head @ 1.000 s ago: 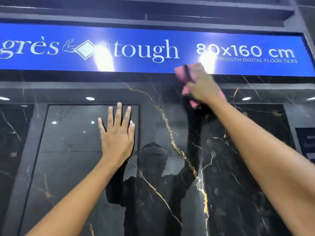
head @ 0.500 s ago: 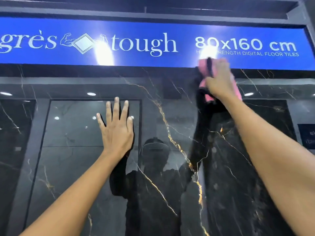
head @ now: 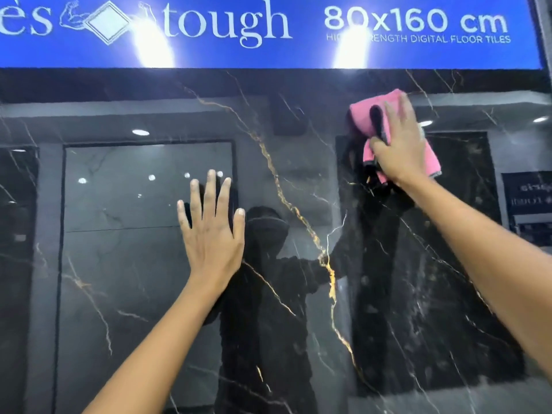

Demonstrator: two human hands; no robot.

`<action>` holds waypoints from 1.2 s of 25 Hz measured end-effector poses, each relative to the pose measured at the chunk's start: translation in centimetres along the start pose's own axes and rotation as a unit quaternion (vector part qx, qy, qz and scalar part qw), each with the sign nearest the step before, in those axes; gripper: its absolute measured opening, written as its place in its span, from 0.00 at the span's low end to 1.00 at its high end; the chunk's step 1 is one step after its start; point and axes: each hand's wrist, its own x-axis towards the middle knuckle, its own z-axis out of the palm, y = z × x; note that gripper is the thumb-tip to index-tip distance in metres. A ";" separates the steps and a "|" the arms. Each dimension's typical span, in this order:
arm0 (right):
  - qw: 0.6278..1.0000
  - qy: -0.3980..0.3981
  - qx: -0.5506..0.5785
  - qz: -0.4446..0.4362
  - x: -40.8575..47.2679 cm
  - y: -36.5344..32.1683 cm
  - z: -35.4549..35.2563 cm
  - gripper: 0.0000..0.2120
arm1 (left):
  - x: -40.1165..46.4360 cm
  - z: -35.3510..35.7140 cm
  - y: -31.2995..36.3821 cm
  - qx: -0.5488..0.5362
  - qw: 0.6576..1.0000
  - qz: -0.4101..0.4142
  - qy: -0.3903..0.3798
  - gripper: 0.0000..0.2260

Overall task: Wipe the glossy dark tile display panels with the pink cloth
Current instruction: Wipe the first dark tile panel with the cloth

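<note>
A glossy dark marble-look tile panel (head: 298, 162) with gold and white veins fills the view and mirrors the room. My right hand (head: 398, 147) lies flat with straight fingers on the pink cloth (head: 363, 115) and presses it against the panel's upper right, just below the blue sign. A dark strip of the cloth shows between thumb and forefinger. My left hand (head: 210, 234) rests flat on the panel at centre left, fingers spread and pointing up, holding nothing.
A blue sign (head: 298, 52) reading "tough 80x160 cm" runs across the top, with two light glares on it. The panel reflects a person, ceiling lights and other tile displays. Smears and specks show on the lower right of the panel (head: 418, 309).
My right hand has slid the pink cloth rightward and a little down from the sign's edge. My left hand stays pressed in the same spot. The view has shifted downward.
</note>
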 end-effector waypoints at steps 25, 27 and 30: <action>0.984 -0.120 0.014 -0.133 -11.1 -4.9 3.6 0.42 | -13.1 -1.0 -5.0 0.035 0.997 -0.033 -0.060 0.26; 0.958 -0.135 0.007 -0.252 -18.8 -5.9 6.5 0.40 | -16.4 -1.1 -6.0 0.044 0.995 -0.056 -0.068 0.26; 0.805 -0.282 -0.051 -0.520 -29.8 -4.4 6.8 0.42 | -18.9 -1.2 -7.3 0.058 0.992 -0.066 -0.086 0.26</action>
